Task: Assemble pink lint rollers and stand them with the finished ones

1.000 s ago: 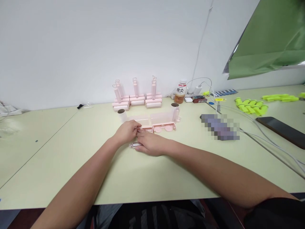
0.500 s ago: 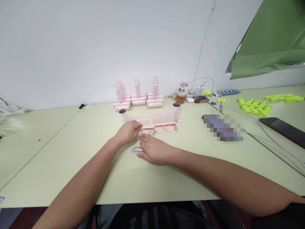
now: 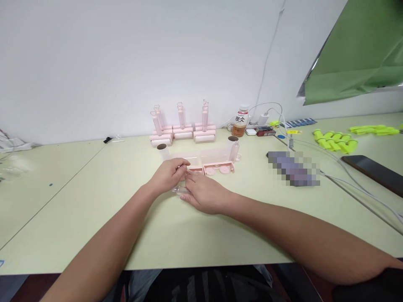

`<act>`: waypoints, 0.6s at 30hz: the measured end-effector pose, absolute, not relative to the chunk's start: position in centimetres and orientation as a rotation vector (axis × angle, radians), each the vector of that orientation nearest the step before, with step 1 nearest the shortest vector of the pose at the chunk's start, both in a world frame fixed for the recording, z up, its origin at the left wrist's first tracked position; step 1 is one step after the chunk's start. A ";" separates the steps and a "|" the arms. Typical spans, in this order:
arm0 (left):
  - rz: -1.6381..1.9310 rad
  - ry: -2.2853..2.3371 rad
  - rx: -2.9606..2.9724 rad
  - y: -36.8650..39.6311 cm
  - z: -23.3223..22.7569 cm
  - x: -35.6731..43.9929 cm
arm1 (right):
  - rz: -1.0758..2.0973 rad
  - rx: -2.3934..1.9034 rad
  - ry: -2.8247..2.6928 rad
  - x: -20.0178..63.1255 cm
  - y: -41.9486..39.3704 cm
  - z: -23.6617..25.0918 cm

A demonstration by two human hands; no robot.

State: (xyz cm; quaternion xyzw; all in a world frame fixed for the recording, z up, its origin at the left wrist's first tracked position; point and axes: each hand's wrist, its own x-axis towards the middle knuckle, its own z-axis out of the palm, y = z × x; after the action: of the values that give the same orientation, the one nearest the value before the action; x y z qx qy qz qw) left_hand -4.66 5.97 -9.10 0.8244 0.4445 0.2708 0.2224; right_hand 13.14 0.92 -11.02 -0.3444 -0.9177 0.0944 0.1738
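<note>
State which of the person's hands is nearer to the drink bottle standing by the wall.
Right. The right hand lies nearer the drink bottle, which stands beyond it toward the wall; the left hand is farther away, on the right hand's other side.

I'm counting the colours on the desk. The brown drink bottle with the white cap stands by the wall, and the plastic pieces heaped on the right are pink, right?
Not quite. The head view shows the heap of plastic pieces on the right is bright yellow-green, not pink. The brown drink bottle with the white cap does stand by the wall.
</note>
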 end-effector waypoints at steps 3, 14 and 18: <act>0.786 1.097 2.146 4.9 -8.0 -5.1 | 0.273 -1.036 -2.548 13.2 0.6 -10.1; 0.999 0.882 1.735 3.9 -7.1 -4.6 | 1.154 -1.134 -2.009 15.2 0.2 -7.9; 1.141 0.872 1.491 4.2 -7.3 -4.4 | 1.588 -1.017 -1.808 16.3 -0.3 -8.5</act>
State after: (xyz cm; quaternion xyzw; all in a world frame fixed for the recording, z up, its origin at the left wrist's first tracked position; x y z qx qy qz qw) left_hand -4.38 4.19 -7.30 0.6194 0.3623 0.4738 0.5105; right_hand 16.27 -0.30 -8.46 -0.3757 -0.6679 0.5868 0.2615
